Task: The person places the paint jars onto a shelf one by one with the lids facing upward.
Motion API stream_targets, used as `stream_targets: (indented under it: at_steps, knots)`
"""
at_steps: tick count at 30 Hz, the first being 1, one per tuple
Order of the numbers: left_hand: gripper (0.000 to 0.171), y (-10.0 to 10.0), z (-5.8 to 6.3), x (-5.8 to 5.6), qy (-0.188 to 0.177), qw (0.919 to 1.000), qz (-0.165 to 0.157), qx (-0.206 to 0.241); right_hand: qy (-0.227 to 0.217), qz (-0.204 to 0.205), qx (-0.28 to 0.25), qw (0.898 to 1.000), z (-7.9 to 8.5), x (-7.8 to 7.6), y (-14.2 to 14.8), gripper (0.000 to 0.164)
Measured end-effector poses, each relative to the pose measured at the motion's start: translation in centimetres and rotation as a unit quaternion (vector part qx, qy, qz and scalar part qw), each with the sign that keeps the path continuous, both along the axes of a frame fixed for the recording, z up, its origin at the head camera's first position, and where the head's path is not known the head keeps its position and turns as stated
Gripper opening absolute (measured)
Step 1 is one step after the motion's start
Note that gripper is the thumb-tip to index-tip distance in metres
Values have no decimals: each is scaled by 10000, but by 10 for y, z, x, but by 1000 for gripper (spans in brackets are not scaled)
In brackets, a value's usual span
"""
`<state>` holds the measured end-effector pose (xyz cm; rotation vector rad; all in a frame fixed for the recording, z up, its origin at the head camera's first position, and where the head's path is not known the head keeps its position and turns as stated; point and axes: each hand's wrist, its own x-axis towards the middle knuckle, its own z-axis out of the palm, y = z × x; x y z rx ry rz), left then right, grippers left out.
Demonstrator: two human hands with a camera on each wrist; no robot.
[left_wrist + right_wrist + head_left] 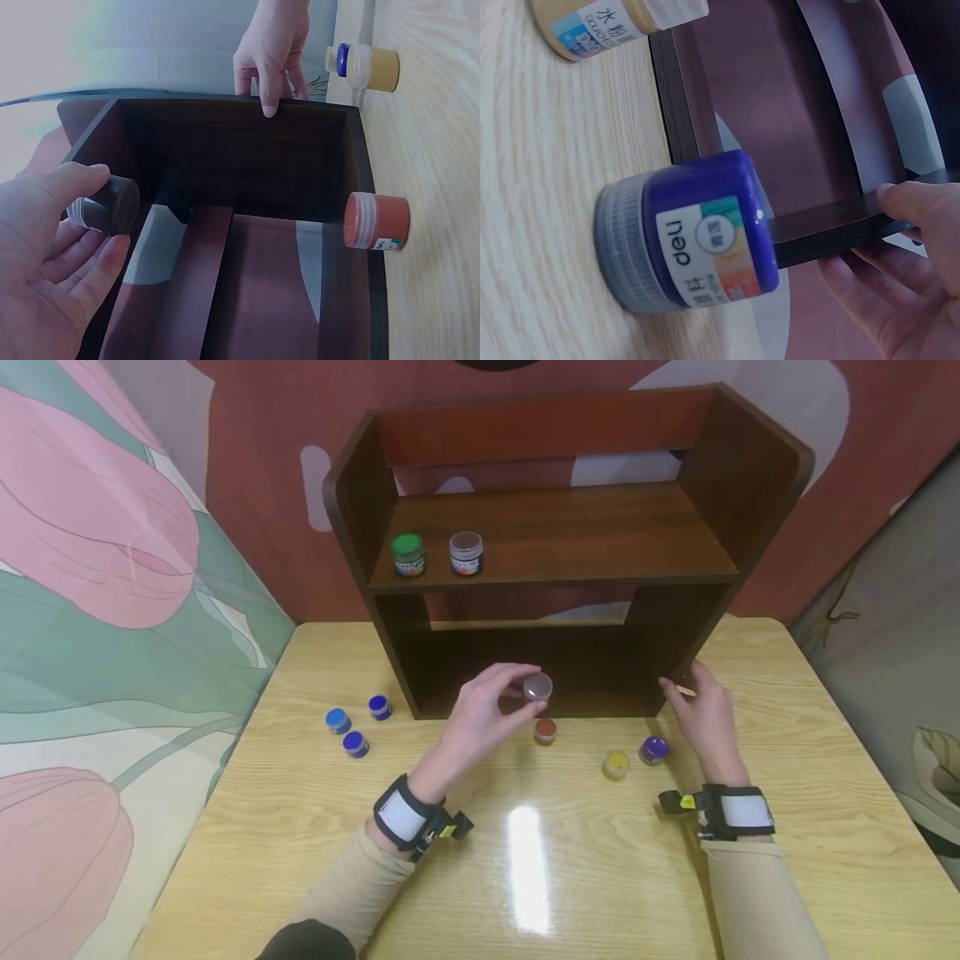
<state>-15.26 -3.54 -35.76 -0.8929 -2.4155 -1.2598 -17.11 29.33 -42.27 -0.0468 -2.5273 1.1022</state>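
Observation:
My left hand [483,706] pinches a small dark paint jar [537,687] between thumb and fingers, in front of the lower compartment of a dark brown wooden shelf [540,578]. In the left wrist view the held jar [112,206] looks nearly black. With thumb on one face and fingers on the other, my right hand [703,718] grips the shelf's right side panel [832,229]. On the table below the held jar stands an orange-red paint jar [545,732]. A purple paint jar [654,750] and a yellow one [616,766] stand near my right hand.
The upper shelf board holds a green paint jar [408,555] and a dark jar with a clear lid [467,553] at its left. Three blue jars, one of them lighter blue [338,721], stand on the wooden table [300,827] left of the shelf. Patterned fabric hangs behind.

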Motion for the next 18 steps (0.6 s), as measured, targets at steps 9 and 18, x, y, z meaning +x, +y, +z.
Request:
stream_targets:
  at_steps: [9, 18]
  knots:
    - [43, -2, 9, -1, 153, 9998, 66, 63, 37, -1, -9, 10000, 0, 0, 0, 37]
    - [44, -3, 16, -1, 171, 9997, 105, 112, 57, 5, -9, 10000, -1, 0, 0, 37]
